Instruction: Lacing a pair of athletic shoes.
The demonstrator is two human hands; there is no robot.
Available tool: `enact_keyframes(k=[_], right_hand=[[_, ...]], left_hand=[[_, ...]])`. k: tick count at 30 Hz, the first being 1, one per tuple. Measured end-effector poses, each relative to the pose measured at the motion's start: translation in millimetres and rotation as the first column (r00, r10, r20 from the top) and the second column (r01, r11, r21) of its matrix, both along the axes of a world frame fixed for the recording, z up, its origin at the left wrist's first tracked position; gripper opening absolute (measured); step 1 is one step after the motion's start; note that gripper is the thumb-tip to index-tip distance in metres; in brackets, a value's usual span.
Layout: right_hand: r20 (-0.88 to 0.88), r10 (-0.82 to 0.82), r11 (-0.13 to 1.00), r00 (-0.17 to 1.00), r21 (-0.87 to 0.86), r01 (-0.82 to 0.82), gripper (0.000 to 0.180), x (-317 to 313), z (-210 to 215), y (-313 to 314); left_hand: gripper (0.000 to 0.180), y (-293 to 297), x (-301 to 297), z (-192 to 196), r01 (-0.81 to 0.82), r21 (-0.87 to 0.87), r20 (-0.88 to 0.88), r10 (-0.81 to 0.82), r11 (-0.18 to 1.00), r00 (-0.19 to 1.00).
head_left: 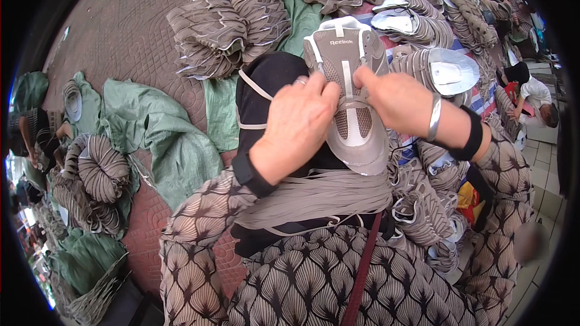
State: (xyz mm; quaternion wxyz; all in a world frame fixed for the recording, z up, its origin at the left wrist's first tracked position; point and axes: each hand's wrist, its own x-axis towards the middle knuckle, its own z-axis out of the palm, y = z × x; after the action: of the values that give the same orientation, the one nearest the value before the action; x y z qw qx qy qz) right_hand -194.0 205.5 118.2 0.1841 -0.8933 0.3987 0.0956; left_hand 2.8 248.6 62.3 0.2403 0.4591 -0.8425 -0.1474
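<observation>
A grey-beige shoe upper (361, 156) with white trim lies over my lap, toe toward me and tongue pointing away. A pale shoelace (350, 104) crosses its lower eyelet area. My left hand (297, 122) is closed at the upper's left eyelet edge, fingers pinched around the lace, whose end is hidden. My right hand (399, 99) pinches with thumb and forefinger at the right eyelet edge; the lace there is mostly covered by my fingers. A thick bundle of loose flat laces (320, 196) rests across my lap below the toe, on black cloth (266, 93).
Stacked shoe uppers (229, 27) lie ahead, and more stacks (417, 21) line the right side on striped sheeting. At left are green woven sacks (160, 130) and a round bundle of uppers (103, 169). Another person (531, 99) sits at far right.
</observation>
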Motion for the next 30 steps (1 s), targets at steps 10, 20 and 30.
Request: enact_keyframes(k=[10,20,30], right_hand=[[-0.181,0.433,0.854,0.883,-0.229,-0.466,0.039,3,20,-27],[0.057,0.370,0.922,0.927,-0.146,-0.358,0.024,-17,-10,-16],[0.156,0.408,0.904,0.900,-0.210,-0.373,0.014,-23,-34,-12]], left_hand=[[0.036,-48,18,2,0.418,0.121,-0.076,-0.412,0.900,0.908],[0.020,-21,5,-7,0.121,0.254,0.080,-0.145,0.960,0.986],[0.021,-37,-15,-5,-0.004,0.545,0.207,-0.130,0.838,0.970]])
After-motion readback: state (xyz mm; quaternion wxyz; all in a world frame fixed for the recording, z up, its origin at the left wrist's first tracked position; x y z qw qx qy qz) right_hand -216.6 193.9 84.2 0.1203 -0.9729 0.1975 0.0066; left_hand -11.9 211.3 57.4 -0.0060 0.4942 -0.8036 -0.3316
